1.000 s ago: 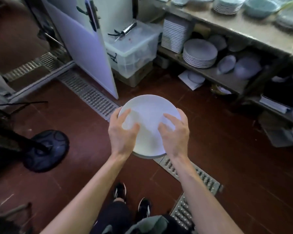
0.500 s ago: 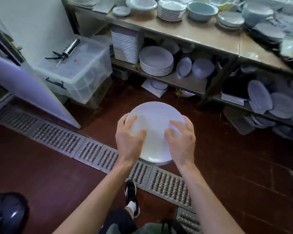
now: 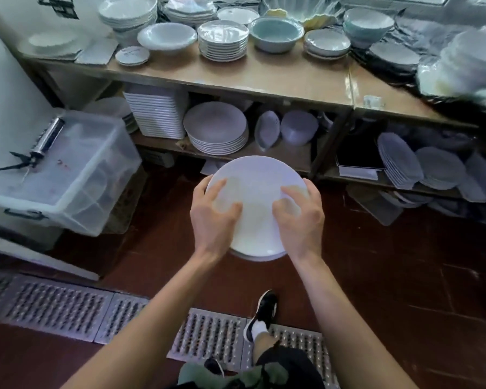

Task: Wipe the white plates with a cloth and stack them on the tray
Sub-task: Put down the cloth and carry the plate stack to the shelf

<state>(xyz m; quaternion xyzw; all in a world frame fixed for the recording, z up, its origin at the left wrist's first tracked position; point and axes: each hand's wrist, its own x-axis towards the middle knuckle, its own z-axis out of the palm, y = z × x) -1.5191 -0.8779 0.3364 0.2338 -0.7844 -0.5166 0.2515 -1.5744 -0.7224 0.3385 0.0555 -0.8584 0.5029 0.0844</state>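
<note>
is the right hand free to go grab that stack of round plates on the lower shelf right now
Probably not yet. The right hand and left hand both grip the stack of white plates held above the floor. The path to the round plates on the lower shelf looks open, but that hand is occupied.

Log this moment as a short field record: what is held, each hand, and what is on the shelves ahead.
held: a small stack of white plates, carried above the red floor
left hand: left hand grips the stack's left rim, thumb on top
right hand: right hand grips the right rim, thumb on top
cloth: none visible
tray: none visible
ahead: wooden shelf bearing stacked plates and bowls
left side: clear plastic bin
</note>
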